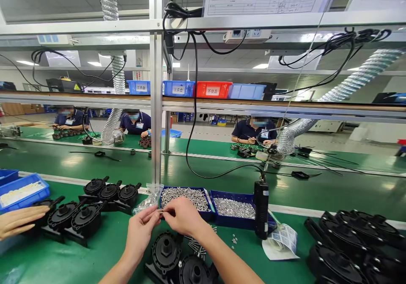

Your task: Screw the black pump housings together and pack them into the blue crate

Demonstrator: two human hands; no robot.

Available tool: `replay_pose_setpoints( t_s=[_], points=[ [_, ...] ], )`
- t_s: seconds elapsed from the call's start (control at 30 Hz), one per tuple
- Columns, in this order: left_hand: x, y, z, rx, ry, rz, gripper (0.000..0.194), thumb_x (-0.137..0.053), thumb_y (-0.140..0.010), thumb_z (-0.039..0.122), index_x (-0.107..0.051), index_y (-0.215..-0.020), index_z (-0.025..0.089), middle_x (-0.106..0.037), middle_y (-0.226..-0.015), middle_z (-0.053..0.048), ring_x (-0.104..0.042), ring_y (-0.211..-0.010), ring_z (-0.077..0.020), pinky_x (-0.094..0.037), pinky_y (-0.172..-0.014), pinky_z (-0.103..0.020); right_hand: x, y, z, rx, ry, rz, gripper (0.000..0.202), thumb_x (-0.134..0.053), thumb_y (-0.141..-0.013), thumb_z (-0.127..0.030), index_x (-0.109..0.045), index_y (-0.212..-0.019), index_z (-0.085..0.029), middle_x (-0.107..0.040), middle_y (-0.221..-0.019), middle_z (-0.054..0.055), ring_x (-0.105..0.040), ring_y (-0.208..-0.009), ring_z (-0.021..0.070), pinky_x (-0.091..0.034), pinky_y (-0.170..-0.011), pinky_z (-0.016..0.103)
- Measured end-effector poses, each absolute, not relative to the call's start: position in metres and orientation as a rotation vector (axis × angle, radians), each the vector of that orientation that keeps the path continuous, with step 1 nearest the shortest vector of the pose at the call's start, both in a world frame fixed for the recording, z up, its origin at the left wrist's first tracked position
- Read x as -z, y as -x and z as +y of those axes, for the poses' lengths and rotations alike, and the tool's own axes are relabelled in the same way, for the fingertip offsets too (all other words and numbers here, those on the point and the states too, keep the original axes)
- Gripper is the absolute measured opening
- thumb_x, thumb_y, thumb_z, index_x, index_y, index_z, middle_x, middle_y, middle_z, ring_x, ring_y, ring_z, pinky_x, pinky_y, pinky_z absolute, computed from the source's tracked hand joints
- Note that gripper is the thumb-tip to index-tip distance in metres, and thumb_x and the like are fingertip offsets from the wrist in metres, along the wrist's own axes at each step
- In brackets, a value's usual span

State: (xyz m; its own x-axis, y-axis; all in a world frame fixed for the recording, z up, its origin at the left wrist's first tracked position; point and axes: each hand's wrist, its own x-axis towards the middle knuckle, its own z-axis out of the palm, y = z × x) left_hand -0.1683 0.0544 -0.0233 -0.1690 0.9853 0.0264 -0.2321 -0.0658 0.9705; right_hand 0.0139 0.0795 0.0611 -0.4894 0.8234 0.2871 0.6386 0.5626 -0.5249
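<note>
My left hand [141, 229] and my right hand [184, 216] meet in front of the blue bin of screws [207, 216]. Both are closed in a pinch on a thin metal screw [160, 211]; whether a small ring is on it, I cannot tell. Below them lie black round plastic housings [166, 250], partly behind my right forearm. Loose screws [197, 247] are scattered beside these housings. A clear plastic bag [150, 198] of small parts sits just beyond my left hand. Right of the screws stands a second blue bin [234, 222] with small metal nuts or washers.
A black electric screwdriver [261, 210] hangs by its cord over the right bin. Beside it lies a white paper piece [281, 241]. More black housings stand left [89, 218] and right [336, 260]. Another person's hand [20, 220] reaches in from the left. Several people sit across the line.
</note>
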Motion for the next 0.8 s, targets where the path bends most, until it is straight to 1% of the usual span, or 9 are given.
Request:
replay_pose_setpoints(
  t_s=[0.07, 0.17, 0.23, 0.3, 0.37, 0.5, 0.6, 0.7, 0.8],
  points=[
    [0.029, 0.169, 0.054, -1.485, -1.121, 1.147, 0.082, -0.093, -0.071, 0.069, -0.079, -0.127, 0.011, -0.081, -0.123, -0.019, -0.078, -0.118, -0.0383, -0.064, -0.107, -0.051, -0.06, -0.01, 0.078, -0.501, 1.222, -2.236, 0.019, -0.069, -0.085, -0.015, -0.084, -0.074, -0.021, -0.083, -0.076, 0.009, -0.075, -0.076, 0.0261, -0.045, -0.074, 0.033],
    [0.034, 0.17, 0.051, -1.5, -1.501, 1.206, 0.061, -0.078, -0.09, 0.06, -0.077, -0.136, 0.02, -0.073, -0.141, -0.013, -0.069, -0.135, -0.0349, -0.053, -0.121, -0.051, -0.057, -0.007, 0.079, -0.607, 1.264, -2.138, 0.02, -0.067, -0.086, -0.015, -0.081, -0.072, -0.018, -0.082, -0.077, 0.01, -0.076, -0.078, 0.0264, -0.047, -0.075, 0.033],
    [0.033, 0.172, 0.05, -1.497, -1.76, 1.215, 0.051, -0.067, -0.101, 0.052, -0.073, -0.143, 0.025, -0.068, -0.149, -0.009, -0.064, -0.141, -0.0315, -0.047, -0.125, -0.049, -0.054, -0.007, 0.084, -0.759, 1.247, -2.082, 0.019, -0.065, -0.088, -0.015, -0.079, -0.076, -0.017, -0.082, -0.078, 0.009, -0.077, -0.078, 0.0245, -0.05, -0.072, 0.03],
    [0.03, 0.175, 0.049, -1.514, -1.903, 1.201, 0.047, -0.059, -0.106, 0.047, -0.069, -0.147, 0.027, -0.065, -0.152, -0.008, -0.063, -0.142, -0.0291, -0.047, -0.125, -0.047, -0.051, -0.008, 0.091, -0.955, 1.197, -2.032, 0.016, -0.063, -0.09, -0.017, -0.078, -0.084, -0.016, -0.082, -0.079, 0.007, -0.078, -0.076, 0.0221, -0.054, -0.067, 0.027],
    [0.026, 0.177, 0.051, -1.558, -1.925, 1.192, 0.045, -0.056, -0.108, 0.044, -0.069, -0.148, 0.026, -0.067, -0.15, -0.009, -0.065, -0.14, -0.028, -0.05, -0.122, -0.044, -0.047, -0.009, 0.098, -1.128, 1.137, -1.975, 0.015, -0.063, -0.092, -0.021, -0.076, -0.091, -0.015, -0.081, -0.08, 0.007, -0.079, -0.075, 0.0208, -0.057, -0.066, 0.025],
    [0.022, 0.183, 0.053, -1.623, -1.856, 1.206, 0.044, -0.06, -0.107, 0.045, -0.072, -0.144, 0.025, -0.076, -0.137, -0.009, -0.074, -0.128, -0.0275, -0.058, -0.114, -0.041, -0.04, -0.013, 0.107, -1.307, 1.033, -1.88, 0.014, -0.067, -0.09, -0.029, -0.071, -0.091, -0.016, -0.078, -0.077, 0.006, -0.078, -0.074, 0.02, -0.06, -0.069, 0.027],
    [0.022, 0.184, 0.053, -1.654, -1.781, 1.239, 0.043, -0.068, -0.102, 0.047, -0.076, -0.137, 0.023, -0.082, -0.124, -0.009, -0.08, -0.114, -0.0278, -0.064, -0.106, -0.039, -0.036, -0.015, 0.108, -1.402, 0.952, -1.867, 0.029, -0.077, -0.084, -0.04, -0.07, -0.099, -0.016, -0.076, -0.074, 0.004, -0.077, -0.073, 0.021, -0.061, -0.07, 0.029],
    [0.02, 0.186, 0.053, -1.659, -1.728, 1.3, 0.043, -0.075, -0.096, 0.05, -0.08, -0.129, 0.023, -0.085, -0.114, -0.008, -0.083, -0.106, -0.0287, -0.066, -0.102, -0.04, -0.035, -0.016, 0.109, -1.465, 0.882, -1.908, 0.048, -0.081, -0.08, -0.052, -0.069, -0.11, -0.016, -0.079, -0.08, 0.006, -0.078, -0.073, 0.0217, -0.06, -0.069, 0.03],
    [0.014, 0.192, 0.056, -1.656, -1.774, 1.356, 0.043, -0.075, -0.097, 0.049, -0.078, -0.132, 0.024, -0.084, -0.118, -0.008, -0.082, -0.105, -0.0277, -0.066, -0.101, -0.041, -0.038, -0.019, 0.112, -1.444, 0.863, -1.994, 0.05, -0.073, -0.088, -0.051, -0.069, -0.122, -0.015, -0.081, -0.091, 0.009, -0.079, -0.077, 0.0212, -0.06, -0.07, 0.03]
  ],
)
